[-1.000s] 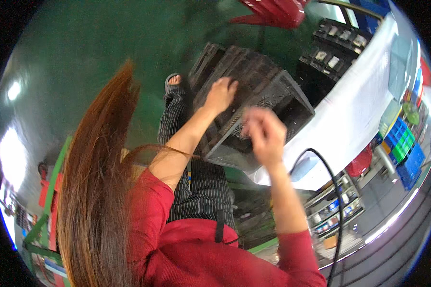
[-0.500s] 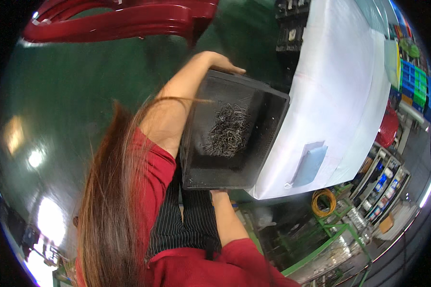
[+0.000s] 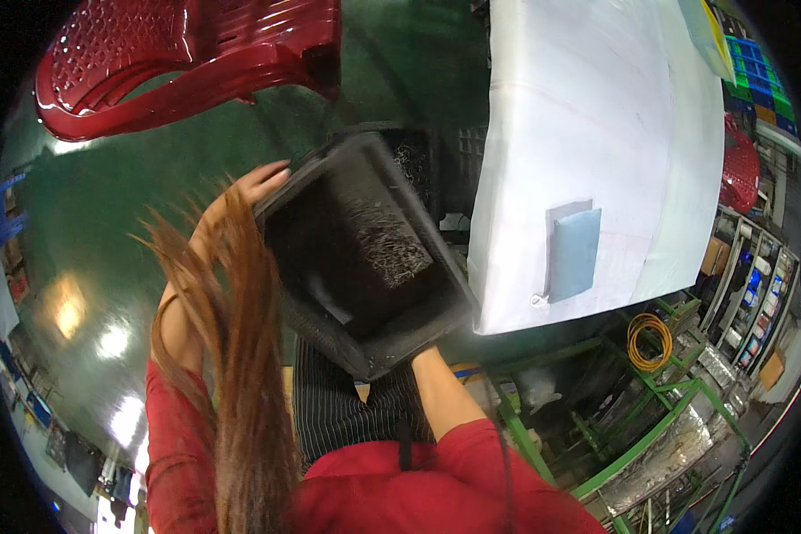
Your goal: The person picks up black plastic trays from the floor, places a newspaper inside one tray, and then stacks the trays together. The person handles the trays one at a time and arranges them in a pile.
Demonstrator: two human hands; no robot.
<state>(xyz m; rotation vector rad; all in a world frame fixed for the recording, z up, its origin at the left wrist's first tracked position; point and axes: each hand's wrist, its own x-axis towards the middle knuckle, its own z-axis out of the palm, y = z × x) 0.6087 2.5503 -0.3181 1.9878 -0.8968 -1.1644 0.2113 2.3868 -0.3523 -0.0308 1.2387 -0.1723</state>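
A black plastic crate (image 3: 316, 240) is carried in front of my body, tilted and slightly blurred. Inside it lies a heap of small, thin metal pieces (image 3: 392, 249), slid toward the crate's right side. At the far left corner, my left hand (image 3: 265, 180) grips the rim, its fingers partly showing. The near edge rests on my right hand (image 3: 425, 358), whose fingers are hidden under the crate. Just beyond, low down, stands another dark crate (image 3: 432, 165) with similar metal bits, partly covered by the one I hold.
To the right is a table with a white cover (image 3: 596, 107), bearing a blue-grey folded piece (image 3: 574, 254). A red plastic chair (image 3: 214, 84) stands far left. At lower right are a green metal frame (image 3: 627, 458) and a coiled yellow hose (image 3: 650, 343). Loose hair hangs over my left arm.
The crate has turned and tilted, and its metal heap now lies nearer the right side. My left hand has moved leftward with the rim. The second crate behind has come into view.
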